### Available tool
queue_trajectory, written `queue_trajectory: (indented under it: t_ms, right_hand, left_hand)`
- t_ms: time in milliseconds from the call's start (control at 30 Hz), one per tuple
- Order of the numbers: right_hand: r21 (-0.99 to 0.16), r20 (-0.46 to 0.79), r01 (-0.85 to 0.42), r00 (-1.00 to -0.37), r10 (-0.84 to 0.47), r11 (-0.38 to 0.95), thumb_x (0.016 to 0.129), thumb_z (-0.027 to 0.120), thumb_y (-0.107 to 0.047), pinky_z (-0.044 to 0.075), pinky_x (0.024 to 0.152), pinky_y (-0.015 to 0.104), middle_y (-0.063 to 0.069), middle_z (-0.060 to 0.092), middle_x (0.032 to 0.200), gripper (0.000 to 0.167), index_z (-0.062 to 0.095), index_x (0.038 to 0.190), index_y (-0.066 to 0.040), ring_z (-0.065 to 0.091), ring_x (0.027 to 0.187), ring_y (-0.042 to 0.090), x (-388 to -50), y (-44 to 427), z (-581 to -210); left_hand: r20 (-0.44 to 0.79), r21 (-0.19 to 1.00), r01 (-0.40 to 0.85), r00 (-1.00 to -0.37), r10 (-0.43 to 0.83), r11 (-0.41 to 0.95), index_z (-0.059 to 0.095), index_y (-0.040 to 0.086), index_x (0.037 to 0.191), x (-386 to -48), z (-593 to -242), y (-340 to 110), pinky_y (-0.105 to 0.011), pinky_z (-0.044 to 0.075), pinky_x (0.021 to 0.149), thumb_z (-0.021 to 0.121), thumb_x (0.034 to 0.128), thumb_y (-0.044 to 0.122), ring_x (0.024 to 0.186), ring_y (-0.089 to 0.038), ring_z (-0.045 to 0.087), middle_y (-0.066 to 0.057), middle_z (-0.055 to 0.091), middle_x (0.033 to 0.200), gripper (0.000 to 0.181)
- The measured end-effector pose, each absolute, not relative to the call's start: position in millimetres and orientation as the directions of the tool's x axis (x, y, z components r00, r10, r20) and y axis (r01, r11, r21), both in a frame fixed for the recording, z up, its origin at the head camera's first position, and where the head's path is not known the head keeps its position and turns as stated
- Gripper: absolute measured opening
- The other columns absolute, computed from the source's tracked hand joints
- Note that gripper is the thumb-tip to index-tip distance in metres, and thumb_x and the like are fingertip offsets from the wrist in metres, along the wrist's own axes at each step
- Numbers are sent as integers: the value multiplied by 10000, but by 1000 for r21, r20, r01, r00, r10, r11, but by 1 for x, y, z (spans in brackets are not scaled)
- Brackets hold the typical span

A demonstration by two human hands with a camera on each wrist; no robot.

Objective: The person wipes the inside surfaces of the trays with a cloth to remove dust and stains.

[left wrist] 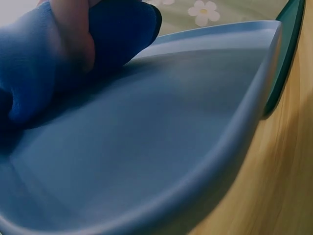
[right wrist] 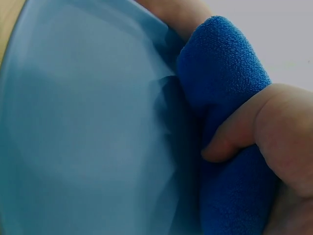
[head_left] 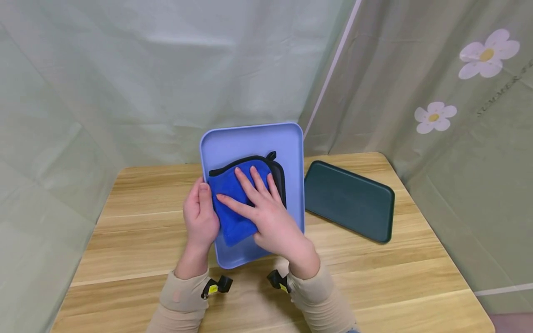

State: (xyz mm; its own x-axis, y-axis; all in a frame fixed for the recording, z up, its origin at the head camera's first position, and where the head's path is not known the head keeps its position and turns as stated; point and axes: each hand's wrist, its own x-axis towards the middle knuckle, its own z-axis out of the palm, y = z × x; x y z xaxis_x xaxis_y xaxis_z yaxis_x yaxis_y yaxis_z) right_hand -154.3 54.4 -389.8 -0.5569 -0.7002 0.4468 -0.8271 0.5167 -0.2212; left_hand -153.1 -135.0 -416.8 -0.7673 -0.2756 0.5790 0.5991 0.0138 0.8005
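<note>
A light blue tray point(head_left: 291, 148) is held tilted over the table, and my left hand point(head_left: 201, 217) grips its left rim with the thumb on top. On the tray lies a blue towelling cloth point(head_left: 233, 182) with black edging and a small black loop at its upper corner. My right hand point(head_left: 272, 222) presses on this cloth with fingers spread and straight. In the right wrist view, the thumb point(right wrist: 234, 132) pushes into the side of the bunched cloth point(right wrist: 239, 196). The left fingers behind the tray are hidden.
A dark green tray point(head_left: 350, 201) lies on the wooden table point(head_left: 137, 231), right of the blue one. Pale curtains point(head_left: 166, 69) hang behind and beside the table, with printed white flowers point(head_left: 435, 117) on the right.
</note>
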Motion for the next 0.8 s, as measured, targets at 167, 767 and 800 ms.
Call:
queue_trajectory:
  t_ms: [167, 767, 800]
  right_hand:
    - [-205, 448, -829, -552, -703, 520, 621, 689, 198, -56, 1272, 626, 71, -62, 1795, 1162, 448, 1649, -290, -102, 1632, 355, -153, 52, -391]
    - [-237, 443, -826, -560, -700, 511, 597, 644, 230, -62, 1278, 608, 42, -49, 1797, 1198, 453, 1644, -318, -91, 1637, 326, -162, 67, -391]
    - [-240, 444, -822, -566, -694, 517, 595, 638, 230, -61, 1279, 608, 43, -46, 1797, 1201, 450, 1645, -322, -88, 1637, 326, -163, 69, -391]
  left_hand:
    - [574, 799, 601, -772, -274, -18, 634, -128, 1341, -153, -417, -135, -263, 592, 850, 393, 1180, 202, 963, -155, 733, -29, 757, 1135, 439]
    - [535, 832, 552, -768, -351, 61, 630, -157, 1336, -153, -414, -137, -237, 541, 908, 407, 1173, 180, 1024, -131, 680, 34, 728, 1140, 436]
    - [534, 834, 545, -765, -359, 79, 630, -162, 1330, -153, -414, -137, -230, 534, 905, 408, 1172, 178, 1015, -118, 673, 49, 721, 1126, 436]
